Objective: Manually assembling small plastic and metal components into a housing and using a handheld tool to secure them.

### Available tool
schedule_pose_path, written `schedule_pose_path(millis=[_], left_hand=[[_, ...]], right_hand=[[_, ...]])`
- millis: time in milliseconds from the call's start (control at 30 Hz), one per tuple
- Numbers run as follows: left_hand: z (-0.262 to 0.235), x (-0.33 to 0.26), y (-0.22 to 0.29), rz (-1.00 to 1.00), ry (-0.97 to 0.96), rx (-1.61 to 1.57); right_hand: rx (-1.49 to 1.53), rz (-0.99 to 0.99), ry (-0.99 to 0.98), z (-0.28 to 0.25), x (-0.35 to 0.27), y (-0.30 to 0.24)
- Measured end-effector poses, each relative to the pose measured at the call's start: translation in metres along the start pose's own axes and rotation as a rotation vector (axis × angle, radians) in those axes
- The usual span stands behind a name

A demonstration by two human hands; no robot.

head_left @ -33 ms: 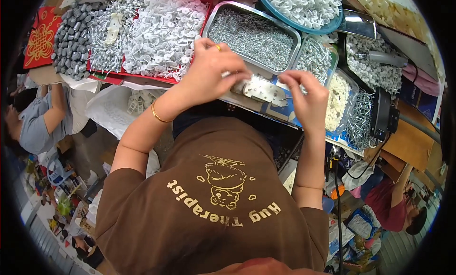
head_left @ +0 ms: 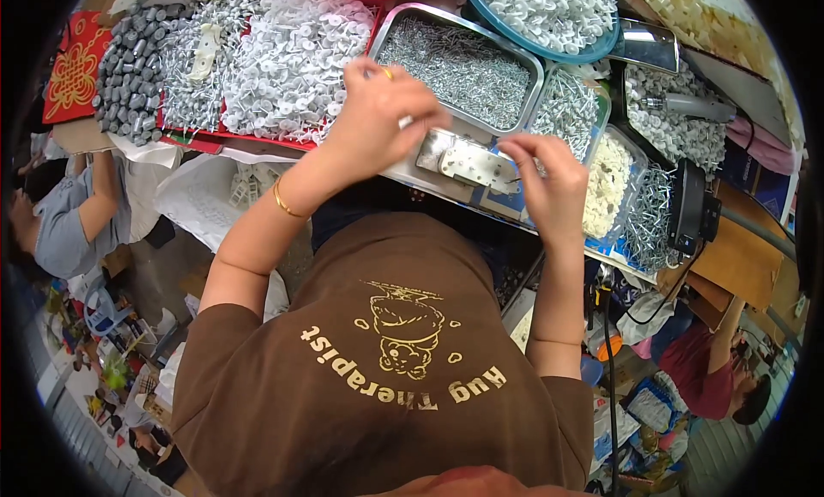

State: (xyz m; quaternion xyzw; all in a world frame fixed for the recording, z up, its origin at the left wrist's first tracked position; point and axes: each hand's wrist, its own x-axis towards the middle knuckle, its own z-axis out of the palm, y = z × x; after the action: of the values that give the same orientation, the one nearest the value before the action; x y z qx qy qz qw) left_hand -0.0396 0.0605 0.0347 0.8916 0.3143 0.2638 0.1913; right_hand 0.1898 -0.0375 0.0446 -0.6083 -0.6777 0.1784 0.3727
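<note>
A small metal plate fixture with holes and rounded ends (head_left: 477, 166) lies at the table's front edge. Just left of and above it is my left hand (head_left: 382, 119), its fingers curled and slightly blurred; whatever they hold is hidden. A gold ring and a gold bangle show on that hand and wrist. At the plate's right end my right hand (head_left: 554, 175) has thumb and finger pinched together. Any item between those fingertips is too small to name. Behind both hands stands a metal tray (head_left: 536, 83) heaped with small silver screws.
White round-headed plastic pieces with pins (head_left: 292, 63) and grey cylinders (head_left: 130, 68) are piled at left. A blue basin (head_left: 620, 35) stands at the back. On the right are a cream-filled container (head_left: 611, 184), loose screws (head_left: 650, 227) and a grey-handled tool (head_left: 699, 107). Other people sit at both sides.
My left hand has shifted slightly left, off the plate's left end, baring more of the metal there. The right hand has moved a little left and stays pinched.
</note>
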Motion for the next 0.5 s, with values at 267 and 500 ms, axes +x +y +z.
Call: schedule_pose_path(millis=[267, 500], left_hand=[[0.036, 0.02, -0.04, -0.042, 0.058, 0.228], [0.038, 0.019, -0.039, -0.142, 0.096, 0.098]], right_hand=[[-0.172, -0.075, -0.059, 0.008, -0.01, -0.01], [-0.089, 0.116, -0.021, 0.0, 0.027, 0.012]])
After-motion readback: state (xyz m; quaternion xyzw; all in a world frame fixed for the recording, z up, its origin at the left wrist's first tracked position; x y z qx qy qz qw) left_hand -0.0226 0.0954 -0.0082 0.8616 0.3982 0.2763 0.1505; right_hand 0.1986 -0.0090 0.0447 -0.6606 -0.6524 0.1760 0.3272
